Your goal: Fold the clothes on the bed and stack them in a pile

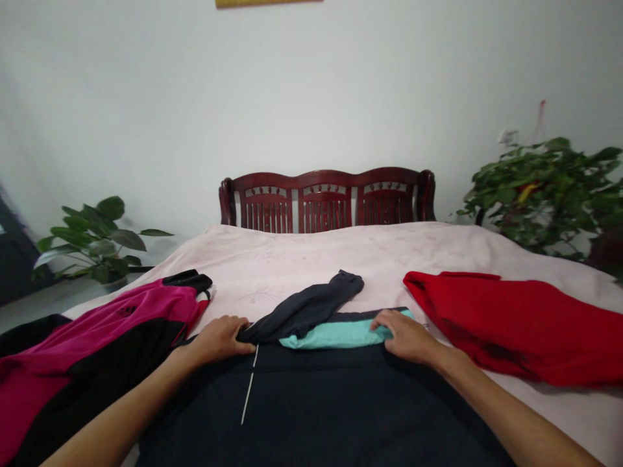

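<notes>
A dark navy garment (pixel 321 402) with a thin white stripe lies in front of me on the bed, one dark sleeve (pixel 311 305) folded across its far end. Beside that sleeve a strip of turquoise fabric (pixel 335 334) shows along the fold. My left hand (pixel 226 337) grips the garment's far left edge, thumb and fingers pinching the cloth. On the far right, my right hand (pixel 402 334) pinches the turquoise part of the same garment. Both hands rest at about the same height, with the sleeve and turquoise strip between them.
A pink and black jacket (pixel 131 318) lies on the left, and a red garment (pixel 516 324) on the right. Pink cloth (pixel 389 253) covers the bed. Beyond it stands a dark wooden backrest (pixel 325 201). Potted plants (pixel 100 237) (pixel 549 194) flank the bed.
</notes>
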Demonstrator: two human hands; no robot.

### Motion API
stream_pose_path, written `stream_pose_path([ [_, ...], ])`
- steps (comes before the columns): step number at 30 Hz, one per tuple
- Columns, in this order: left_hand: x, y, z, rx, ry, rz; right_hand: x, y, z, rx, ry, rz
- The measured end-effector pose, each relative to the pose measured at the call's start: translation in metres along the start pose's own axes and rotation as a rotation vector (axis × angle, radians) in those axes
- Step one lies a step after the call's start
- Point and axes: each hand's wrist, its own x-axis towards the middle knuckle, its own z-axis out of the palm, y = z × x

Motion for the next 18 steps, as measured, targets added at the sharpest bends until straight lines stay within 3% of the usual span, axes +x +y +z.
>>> stream_pose_path([
  [6, 0.027, 0.038, -0.01, -0.334, 0.088, -0.051, -0.004, -0.024, -0.005, -0.023, -0.073, 0.029],
  [10, 0.014, 0.034, -0.009, -0.504, 0.072, -0.029, -0.012, -0.025, -0.005, 0.021, -0.089, 0.042],
  [14, -0.013, 0.019, -0.002, -0.6, -0.053, -0.016, -0.006, -0.023, -0.005, 0.406, 0.003, 0.219],
  [18, -0.025, 0.02, 0.011, -0.582, -0.148, 0.09, 0.03, -0.039, 0.001, 0.676, 0.123, 0.412],
])
